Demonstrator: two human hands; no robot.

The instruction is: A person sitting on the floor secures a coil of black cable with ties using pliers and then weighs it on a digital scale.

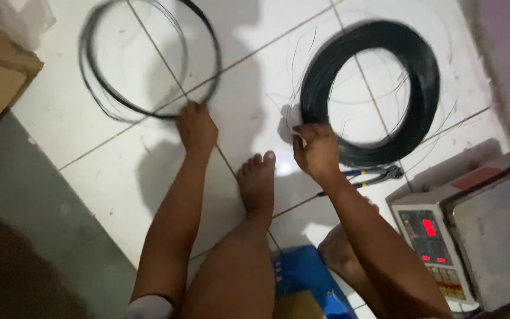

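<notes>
Nearest us sit one blue box [305, 277], cut off below, and one digital scale [473, 236] at right. One pair of blue-handled pliers [373, 175] lies just behind our right hand [317, 152], which pinches the near edge of the thick black wire coil [370, 91]. Our left hand [196, 127] closes on the thin wire coil [149, 59], blurred. We count two coils.

2 black wire coils lie flat on the white tiles: the thin coil [149, 59] at left, the thick coil [370, 91] at right.
</notes>
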